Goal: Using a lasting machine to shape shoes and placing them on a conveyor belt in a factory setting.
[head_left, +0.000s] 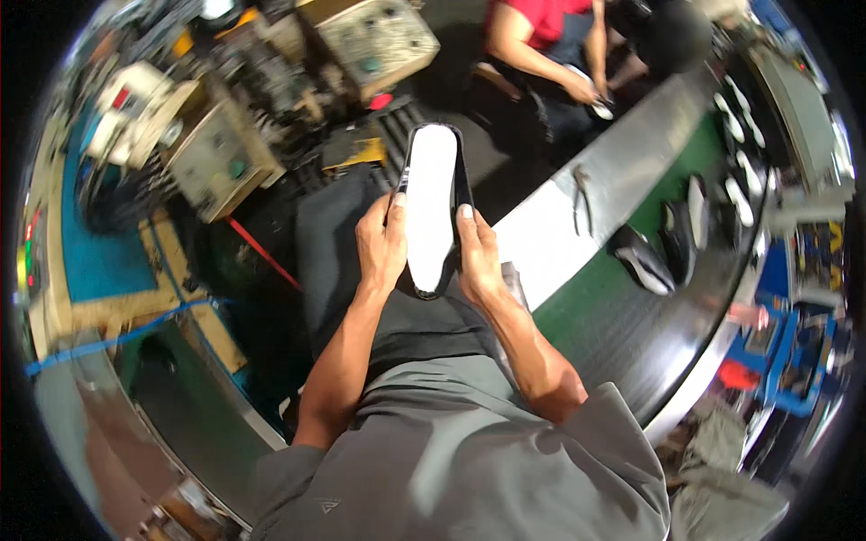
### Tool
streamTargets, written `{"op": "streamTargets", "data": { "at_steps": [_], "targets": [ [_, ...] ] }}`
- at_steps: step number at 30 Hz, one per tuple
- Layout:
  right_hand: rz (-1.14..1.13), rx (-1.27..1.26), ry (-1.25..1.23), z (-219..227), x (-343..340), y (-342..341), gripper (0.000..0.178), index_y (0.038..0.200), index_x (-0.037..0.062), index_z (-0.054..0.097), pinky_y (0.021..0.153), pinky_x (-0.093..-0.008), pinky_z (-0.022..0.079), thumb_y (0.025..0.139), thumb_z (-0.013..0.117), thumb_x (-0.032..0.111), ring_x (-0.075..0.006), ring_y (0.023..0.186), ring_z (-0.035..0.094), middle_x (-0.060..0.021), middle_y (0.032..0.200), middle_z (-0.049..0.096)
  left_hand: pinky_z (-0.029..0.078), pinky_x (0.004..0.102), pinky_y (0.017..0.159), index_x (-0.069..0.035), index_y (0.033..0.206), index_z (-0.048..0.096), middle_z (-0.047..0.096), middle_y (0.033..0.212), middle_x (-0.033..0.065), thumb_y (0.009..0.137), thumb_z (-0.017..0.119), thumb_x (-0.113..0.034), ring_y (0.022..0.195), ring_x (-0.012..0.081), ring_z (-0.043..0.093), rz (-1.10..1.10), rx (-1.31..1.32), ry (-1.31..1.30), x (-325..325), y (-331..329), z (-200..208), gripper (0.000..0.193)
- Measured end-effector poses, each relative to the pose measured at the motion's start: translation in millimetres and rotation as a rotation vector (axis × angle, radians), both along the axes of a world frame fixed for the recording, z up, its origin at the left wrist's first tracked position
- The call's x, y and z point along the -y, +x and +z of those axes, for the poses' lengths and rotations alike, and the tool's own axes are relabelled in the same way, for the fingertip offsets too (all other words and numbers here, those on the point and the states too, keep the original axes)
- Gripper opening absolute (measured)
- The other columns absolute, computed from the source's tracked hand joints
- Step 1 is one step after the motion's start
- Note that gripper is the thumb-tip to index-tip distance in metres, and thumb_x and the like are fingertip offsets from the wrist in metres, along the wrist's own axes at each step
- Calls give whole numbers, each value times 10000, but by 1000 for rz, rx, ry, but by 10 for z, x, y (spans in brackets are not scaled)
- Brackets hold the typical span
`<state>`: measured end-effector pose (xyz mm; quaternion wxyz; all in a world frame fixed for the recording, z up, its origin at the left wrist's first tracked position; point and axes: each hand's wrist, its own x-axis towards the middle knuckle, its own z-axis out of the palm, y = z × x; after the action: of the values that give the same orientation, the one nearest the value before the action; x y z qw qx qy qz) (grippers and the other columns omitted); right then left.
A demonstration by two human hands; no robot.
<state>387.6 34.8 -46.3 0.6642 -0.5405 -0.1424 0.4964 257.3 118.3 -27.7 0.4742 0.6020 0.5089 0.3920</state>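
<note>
Between my two hands, over my lap, is a black shoe upper [431, 198] with its white, sole-shaped underside facing up. My left hand [382, 242] grips its left edge, thumb on the rim. On the opposite edge, my right hand [478, 251] has its thumb pressed against the black side. The fingers under the shoe upper are mostly hidden. Off to the right, pliers [583, 198] lie on a pale metal ledge [541, 225], apart from both hands.
Beyond the ledge runs a green conveyor belt [577, 329] carrying black-and-white shoes [642, 260] and several white sole-shaped pieces [738, 200]. At the far side, a person in red [541, 22] handles a white piece. Machines with control boxes [221, 167] stand on the left.
</note>
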Motion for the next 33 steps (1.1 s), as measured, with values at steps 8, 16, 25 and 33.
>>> {"op": "streamTargets", "data": {
  "at_steps": [8, 16, 25, 33],
  "targets": [
    [584, 460, -194, -27, 150, -470, 661, 1535, -70, 582, 1150, -387, 473, 1173, 524, 480, -297, 1330, 658, -258, 1387, 726, 470, 397, 1149, 15, 1567, 537, 627, 1501, 143, 1098, 643, -149, 1358, 240, 597, -7, 261, -31, 323, -1396, -175, 507],
    [641, 655, -120, 419, 275, -761, 625, 1604, 1, 542, 1191, -400, 446, 1174, 513, 453, -370, 1409, 639, -311, 1437, 692, 577, 396, 848, 68, 1168, 741, 754, 1072, 226, 1115, 620, -121, 938, 361, 750, -6, -228, 477, -352, -1483, 290, 231],
    [848, 603, -204, 357, 316, -682, 1150, 1746, 14, 239, 1274, -474, 387, 941, 839, 573, -453, 1560, 460, -373, 1649, 460, 585, 420, 786, 13, 1240, 756, 711, 1015, 171, 1022, 750, -88, 851, 382, 726, -260, -255, 508, -360, -1445, 763, 241],
    [610, 980, 143, 664, 75, -594, 1187, 1727, 31, 309, 1124, -526, 506, 765, 985, 193, -507, 1254, 636, -326, 1452, 584, 570, 434, 1042, -91, 1458, 703, 602, 1434, 213, 859, 896, -56, 1251, 399, 667, -429, -204, 559, -269, -1811, 1364, 630]
  ]
}}
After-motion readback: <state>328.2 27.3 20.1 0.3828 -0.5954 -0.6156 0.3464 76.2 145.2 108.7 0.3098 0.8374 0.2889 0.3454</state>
